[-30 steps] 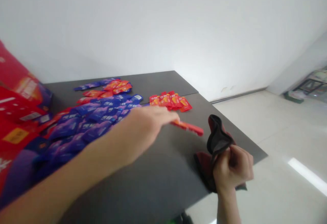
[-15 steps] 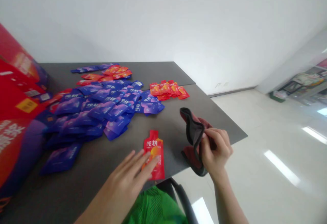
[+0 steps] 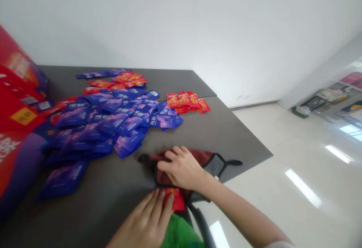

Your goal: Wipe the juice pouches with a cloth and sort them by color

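Note:
My left hand [image 3: 148, 218] lies flat with outstretched fingers on the lower part of a red pouch [image 3: 178, 202] at the table's near edge. My right hand [image 3: 182, 168], its fingers curled, grips a reddish-brown cloth [image 3: 203, 157] with black edging. Spread over the upper part of the pouch, the cloth hides most of it. A grey underside shows at the cloth's right end, where a black loop sticks out. Left of my hands is a heap of blue-purple pouches [image 3: 113, 120].
Several red pouches [image 3: 186, 101] overlap farther back on the dark grey table [image 3: 237, 135]. More orange-red pouches [image 3: 127, 78] lie behind the blue heap. Red and purple boxes [image 3: 17, 108] stand at the left. Beyond the table's right edge is shiny floor [image 3: 283, 138].
My right hand has brought the cloth left and down from the table's right side onto the red pouch. My left hand has shifted slightly toward me, still on the pouch.

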The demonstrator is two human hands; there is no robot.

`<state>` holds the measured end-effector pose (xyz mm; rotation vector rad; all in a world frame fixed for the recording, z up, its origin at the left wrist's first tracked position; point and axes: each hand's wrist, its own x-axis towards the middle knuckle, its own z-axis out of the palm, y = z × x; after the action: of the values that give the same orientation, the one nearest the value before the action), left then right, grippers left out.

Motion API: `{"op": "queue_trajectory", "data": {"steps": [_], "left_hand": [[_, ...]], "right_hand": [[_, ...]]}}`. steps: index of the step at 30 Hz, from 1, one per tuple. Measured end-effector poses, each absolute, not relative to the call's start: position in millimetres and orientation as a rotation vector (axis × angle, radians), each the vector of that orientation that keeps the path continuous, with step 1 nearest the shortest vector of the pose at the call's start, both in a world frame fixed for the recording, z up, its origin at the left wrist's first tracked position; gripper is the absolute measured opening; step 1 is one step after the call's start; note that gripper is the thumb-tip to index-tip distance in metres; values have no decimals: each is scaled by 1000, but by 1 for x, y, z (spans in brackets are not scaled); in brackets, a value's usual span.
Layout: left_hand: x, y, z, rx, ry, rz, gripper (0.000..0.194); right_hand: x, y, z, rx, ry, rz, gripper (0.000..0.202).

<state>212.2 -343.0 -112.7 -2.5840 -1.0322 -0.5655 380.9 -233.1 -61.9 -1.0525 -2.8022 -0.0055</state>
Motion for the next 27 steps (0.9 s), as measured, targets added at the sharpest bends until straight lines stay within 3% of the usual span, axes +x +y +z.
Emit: {"op": "queue_trajectory", "data": {"steps": [6,12,20,24,27], "left_hand": [[226,-346,-107,-2597,-1126,-261,41],[233,-347,-95,-2708,-1132,-294,25],[240,-343,-89,-2559,-1087,-236,29],[246,-342,-93,-2539,-1127,-296,27],[247,-343,-88,-2604,-1140,-325,19]], "right_hand": [[388,-224,-34,-1241,-2618,-42,22],[381,-271,-38,-834,-2873,74,12],[375,-191,-54,-1182,-2827,-123,22],[382,-212,-33,-1148,-2681,-77,26],[383,-249,-29,-916,-2763,9,16]]}}
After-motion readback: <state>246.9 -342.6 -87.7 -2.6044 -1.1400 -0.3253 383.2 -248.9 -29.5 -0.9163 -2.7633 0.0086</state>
